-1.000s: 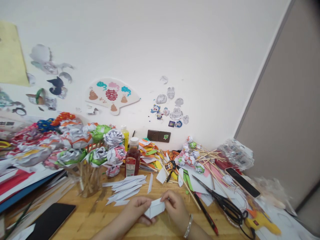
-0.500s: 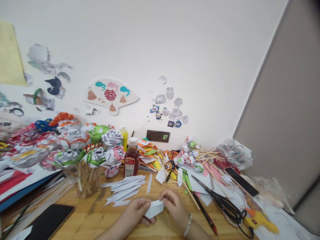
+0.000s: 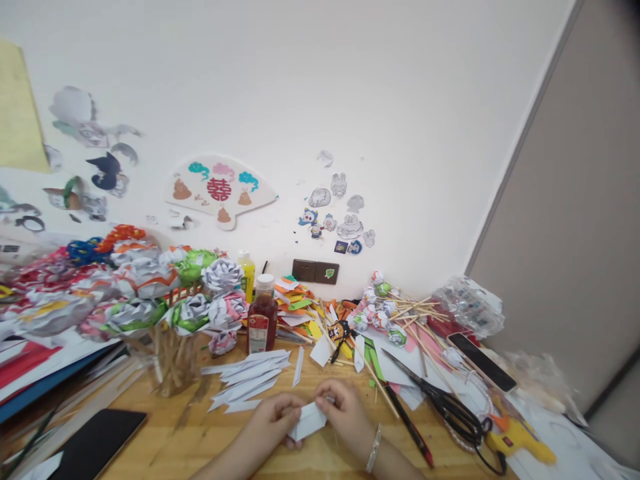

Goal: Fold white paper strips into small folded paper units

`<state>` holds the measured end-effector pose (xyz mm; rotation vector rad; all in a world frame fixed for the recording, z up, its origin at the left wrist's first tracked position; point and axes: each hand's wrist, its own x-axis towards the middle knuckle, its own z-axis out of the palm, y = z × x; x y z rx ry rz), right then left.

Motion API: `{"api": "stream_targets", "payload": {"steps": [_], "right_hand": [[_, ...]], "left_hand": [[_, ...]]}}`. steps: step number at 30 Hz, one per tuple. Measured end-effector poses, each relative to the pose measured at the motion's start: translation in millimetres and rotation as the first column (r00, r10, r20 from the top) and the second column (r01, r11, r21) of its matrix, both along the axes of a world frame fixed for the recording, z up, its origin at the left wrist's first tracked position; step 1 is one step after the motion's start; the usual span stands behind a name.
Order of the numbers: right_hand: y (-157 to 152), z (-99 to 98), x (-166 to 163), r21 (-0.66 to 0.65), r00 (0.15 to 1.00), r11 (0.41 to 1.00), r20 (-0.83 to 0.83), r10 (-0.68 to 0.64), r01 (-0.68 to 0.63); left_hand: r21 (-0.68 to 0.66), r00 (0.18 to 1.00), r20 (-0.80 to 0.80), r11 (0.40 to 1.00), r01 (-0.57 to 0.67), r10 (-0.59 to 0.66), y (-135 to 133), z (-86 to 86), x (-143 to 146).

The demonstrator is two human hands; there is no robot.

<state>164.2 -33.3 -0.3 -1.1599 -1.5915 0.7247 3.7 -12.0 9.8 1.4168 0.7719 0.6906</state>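
Note:
Between my two hands, low over the wooden table (image 3: 200, 427), is a folded piece of white paper (image 3: 309, 421). My left hand (image 3: 278, 419) grips its left end, thumb on top and fingers beneath. At the upper right edge, the thumb and fingers of my right hand (image 3: 339, 408) pinch the same paper. A bracelet circles the right wrist. Just beyond my hands lies a pile of folded white paper strips (image 3: 247, 377), with a single white strip (image 3: 299, 367) standing apart to its right.
Paper flowers on sticks (image 3: 150, 280) crowd the left, beside a red-brown bottle (image 3: 262, 317). Black scissors (image 3: 450, 410), a black-and-red pen (image 3: 410, 427), a yellow glue gun (image 3: 523, 441) and a phone (image 3: 483, 362) lie right. A black flat device (image 3: 100, 440) lies front left.
My right fingers have shifted slightly left along the paper's upper edge, and the paper's visible face has tilted a little. Both hands keep hold of it.

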Motion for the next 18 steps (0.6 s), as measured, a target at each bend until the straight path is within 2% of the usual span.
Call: {"api": "stream_targets", "payload": {"steps": [4,12,18], "right_hand": [[-4,3.4,-1,-0.003,0.999,1.0,0.03,0.021,-0.021],[4,-5.9,-4,-0.092,0.974,0.986,-0.19,0.12,-0.14],[3,-6.6,0,-0.075,0.985,0.987,-0.102,0.136,-0.144]], "left_hand": [[0.027,1.0,-0.009,1.0,-0.001,0.002,-1,-1.7,1],[-0.048,0.997,-0.022,0.996,-0.081,0.08,5,-5.8,1],[-0.029,0.994,-0.034,0.994,-0.109,0.108,2,-3.3,3]]}}
